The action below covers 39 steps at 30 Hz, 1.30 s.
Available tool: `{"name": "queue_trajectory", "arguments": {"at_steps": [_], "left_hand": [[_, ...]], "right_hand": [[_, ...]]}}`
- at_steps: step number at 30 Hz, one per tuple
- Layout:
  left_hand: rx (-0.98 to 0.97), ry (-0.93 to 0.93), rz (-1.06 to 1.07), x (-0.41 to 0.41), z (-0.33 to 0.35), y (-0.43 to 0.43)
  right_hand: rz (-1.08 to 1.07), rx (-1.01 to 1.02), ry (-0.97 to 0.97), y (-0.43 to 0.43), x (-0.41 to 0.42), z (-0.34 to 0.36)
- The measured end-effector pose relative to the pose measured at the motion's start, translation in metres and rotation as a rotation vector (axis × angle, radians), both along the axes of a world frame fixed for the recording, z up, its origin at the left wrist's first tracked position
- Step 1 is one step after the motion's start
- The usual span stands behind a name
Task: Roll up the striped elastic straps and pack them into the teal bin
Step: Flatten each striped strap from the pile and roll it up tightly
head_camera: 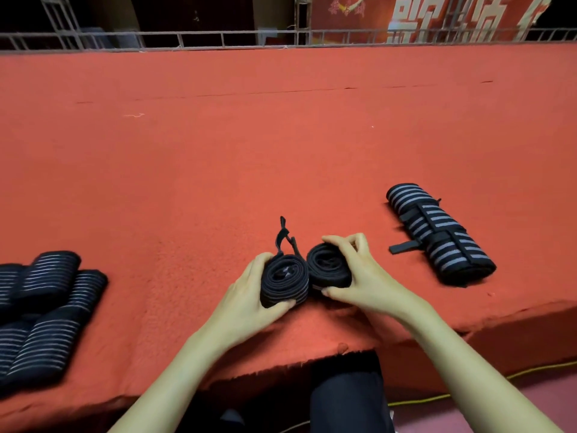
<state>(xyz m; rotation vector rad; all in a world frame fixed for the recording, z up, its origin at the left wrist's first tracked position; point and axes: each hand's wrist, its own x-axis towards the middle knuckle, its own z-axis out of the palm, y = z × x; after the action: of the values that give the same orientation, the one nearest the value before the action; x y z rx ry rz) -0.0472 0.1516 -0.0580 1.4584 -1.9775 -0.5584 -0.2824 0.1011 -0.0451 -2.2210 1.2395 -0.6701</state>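
Two rolled black striped straps stand on end side by side near the front edge of the red felt table (281, 145). My left hand (249, 295) grips the left roll (282, 284), whose loose loop end sticks up behind it. My right hand (362, 276) grips the right roll (327, 268), fingers over its top and thumb under its near side. The rolls touch each other. A finished pair of rolled straps (437, 232), black with grey stripes and fastened with tabs, lies to the right. No teal bin is in view.
A pile of several striped straps (40, 310) lies at the table's left edge. A metal railing (218, 39) runs along the far side with a red banner behind it. A yellow cable (530, 373) lies on the floor below the table edge.
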Motion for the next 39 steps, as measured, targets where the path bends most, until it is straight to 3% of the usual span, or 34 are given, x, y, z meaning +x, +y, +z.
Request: {"name": "queue_trajectory", "arguments": {"at_steps": [3,9,16,22,36,39], "left_hand": [[0.009,-0.003,-0.031,-0.006,0.002,-0.003],[0.068,0.082,-0.014,-0.008,0.004,-0.014],[0.081,0.068,-0.019,-0.001,0.008,-0.019],[0.054,0.067,0.098,0.012,0.012,-0.023],[0.131,0.073,0.080,0.010,0.013,-0.021],[0.118,0.054,0.084,0.009,0.015,-0.020]], "right_hand": [[0.033,0.095,0.215,-0.008,-0.002,0.016],[0.078,0.037,0.569,-0.030,0.014,0.037],[0.217,-0.076,0.559,-0.042,0.017,0.035],[0.286,-0.181,0.705,-0.045,0.023,0.041],[0.135,-0.055,0.621,-0.043,0.022,0.040],[0.087,-0.139,0.714,-0.040,0.024,0.039]]}}
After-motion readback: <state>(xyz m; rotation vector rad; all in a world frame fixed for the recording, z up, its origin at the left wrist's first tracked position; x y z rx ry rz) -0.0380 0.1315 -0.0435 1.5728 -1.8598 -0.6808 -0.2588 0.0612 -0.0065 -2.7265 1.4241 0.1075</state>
